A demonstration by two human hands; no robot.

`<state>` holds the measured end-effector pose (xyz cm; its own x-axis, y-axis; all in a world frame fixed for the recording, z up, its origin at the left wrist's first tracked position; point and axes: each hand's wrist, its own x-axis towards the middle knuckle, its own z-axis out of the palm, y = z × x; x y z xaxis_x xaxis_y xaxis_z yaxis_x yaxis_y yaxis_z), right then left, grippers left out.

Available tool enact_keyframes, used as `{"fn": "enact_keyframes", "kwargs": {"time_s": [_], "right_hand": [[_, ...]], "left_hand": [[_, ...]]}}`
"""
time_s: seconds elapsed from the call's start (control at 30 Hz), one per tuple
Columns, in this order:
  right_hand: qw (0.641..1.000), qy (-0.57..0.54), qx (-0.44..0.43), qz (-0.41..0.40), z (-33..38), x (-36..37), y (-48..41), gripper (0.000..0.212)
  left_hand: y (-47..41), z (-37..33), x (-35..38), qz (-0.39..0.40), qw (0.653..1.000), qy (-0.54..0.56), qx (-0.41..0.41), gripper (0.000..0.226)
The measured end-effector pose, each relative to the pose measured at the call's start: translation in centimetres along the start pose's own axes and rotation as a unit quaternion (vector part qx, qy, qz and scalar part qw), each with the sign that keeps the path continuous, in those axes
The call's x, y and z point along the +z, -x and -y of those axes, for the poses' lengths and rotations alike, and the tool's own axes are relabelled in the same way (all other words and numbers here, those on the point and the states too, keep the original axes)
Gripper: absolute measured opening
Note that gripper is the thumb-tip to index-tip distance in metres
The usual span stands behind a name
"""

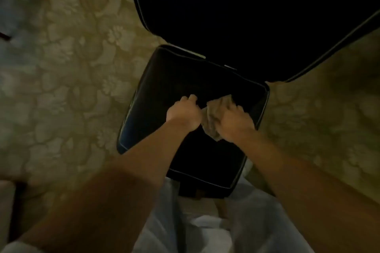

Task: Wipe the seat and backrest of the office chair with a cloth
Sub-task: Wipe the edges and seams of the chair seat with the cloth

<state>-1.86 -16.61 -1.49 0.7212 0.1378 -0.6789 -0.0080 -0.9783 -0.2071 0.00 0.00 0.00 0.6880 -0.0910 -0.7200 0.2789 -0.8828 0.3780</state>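
The black office chair seat (164,80) with pale piping lies below me, its black backrest (236,16) rising at the top of the view. A crumpled beige cloth (211,121) sits on the middle of the seat. My right hand (234,121) covers the cloth and grips it, with its fingers curled into the fabric. My left hand (184,111) is just left of the cloth, fingers curled down on the seat; whether it holds the cloth's edge is hidden.
A floral-patterned beige carpet (72,67) surrounds the chair on both sides. My legs in pale trousers (205,228) stand at the seat's near edge. The scene is dim and blurred.
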Motion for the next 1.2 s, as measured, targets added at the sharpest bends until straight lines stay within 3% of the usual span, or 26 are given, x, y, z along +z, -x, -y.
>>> {"fn": "enact_keyframes", "kwargs": {"time_s": [0.1,0.2,0.4,0.8,0.87,1.0,1.13,1.2], "right_hand": [[1.000,-0.021,0.014,-0.013,-1.0,4.3,-1.7,0.055],[0.998,-0.019,-0.010,-0.051,-1.8,7.7,-3.0,0.072],[0.994,0.071,-0.018,-0.079,-2.8,11.9,-5.6,0.077],[0.960,0.087,-0.122,-0.237,-6.1,15.9,-4.4,0.041],[0.956,0.059,-0.139,-0.253,-7.0,16.8,-2.4,0.033],[0.951,0.000,-0.119,-0.285,-8.5,18.0,1.5,0.038],[0.954,-0.026,-0.098,-0.284,-9.4,18.4,1.6,0.019],[0.960,-0.033,-0.085,-0.265,-9.3,18.7,0.6,0.042]], "left_hand": [[-2.3,1.7,3.5,0.020,0.999,-0.018,-0.025,0.049],[-3.8,3.7,6.9,0.029,0.998,-0.049,-0.024,0.058],[-5.2,5.5,12.9,-0.069,0.992,-0.106,-0.001,0.067],[-3.0,7.7,19.0,-0.250,0.955,-0.135,0.083,0.064],[-1.2,7.9,20.4,-0.257,0.947,-0.157,0.113,0.064],[2.4,8.3,22.7,-0.239,0.950,-0.143,0.137,0.063],[3.1,8.8,23.8,-0.207,0.959,-0.142,0.133,0.064],[2.2,8.6,23.7,-0.204,0.961,-0.137,0.130,0.064]]}}
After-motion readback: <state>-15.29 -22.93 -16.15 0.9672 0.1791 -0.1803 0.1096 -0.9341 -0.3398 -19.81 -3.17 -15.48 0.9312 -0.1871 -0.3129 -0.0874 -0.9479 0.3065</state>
